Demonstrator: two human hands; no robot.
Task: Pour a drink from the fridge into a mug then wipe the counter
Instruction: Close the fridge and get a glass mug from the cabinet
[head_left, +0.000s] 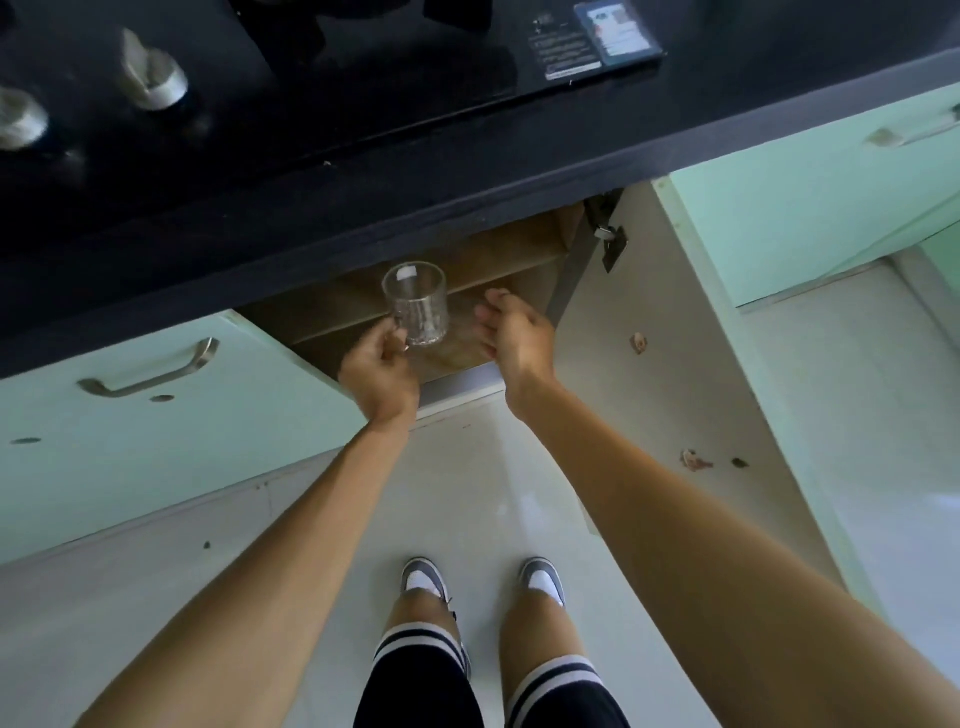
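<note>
A clear glass mug (417, 304) hangs upright in front of an open lower cabinet (498, 265), just below the edge of the dark counter (467, 171). My left hand (382, 376) holds it by the handle, fingers curled round it. My right hand (514, 332) hovers just right of the mug with loosely bent fingers, holding nothing and not touching the glass. The mug looks empty.
The cabinet's door (660, 364) is swung open to the right, over the pale floor. A closed mint-green door with a metal handle (150, 371) is at left. A black glass hob with two silver knobs (153, 73) lies on the counter. My feet stand below.
</note>
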